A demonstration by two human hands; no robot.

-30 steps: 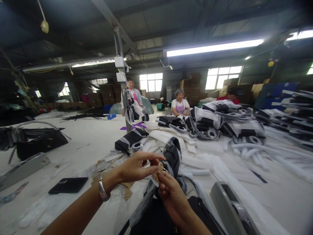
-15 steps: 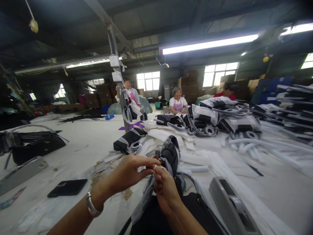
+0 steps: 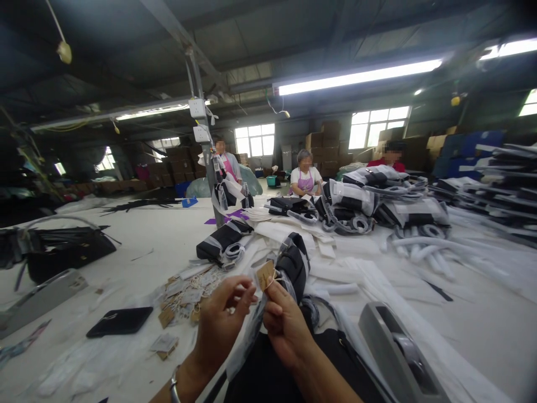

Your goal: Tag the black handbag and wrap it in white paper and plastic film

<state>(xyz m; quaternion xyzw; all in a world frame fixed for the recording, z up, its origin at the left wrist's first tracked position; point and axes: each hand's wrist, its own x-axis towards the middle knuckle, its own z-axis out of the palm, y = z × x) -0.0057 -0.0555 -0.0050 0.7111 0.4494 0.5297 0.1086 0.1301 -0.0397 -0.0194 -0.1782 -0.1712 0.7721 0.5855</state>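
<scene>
One flat brown card tag [image 3: 264, 274], right hand [image 3: 287, 323] pinching it, left hand [image 3: 221, 322] curled, unclosed

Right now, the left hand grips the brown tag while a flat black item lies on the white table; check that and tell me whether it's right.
Not quite: the head view shows the right hand gripping the brown tag. The flat black item does lie on the white table.

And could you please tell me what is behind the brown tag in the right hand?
Behind the brown tag in the right hand, a black bag shows beyond its right edge; whatever the tag covers cannot be seen.
</scene>
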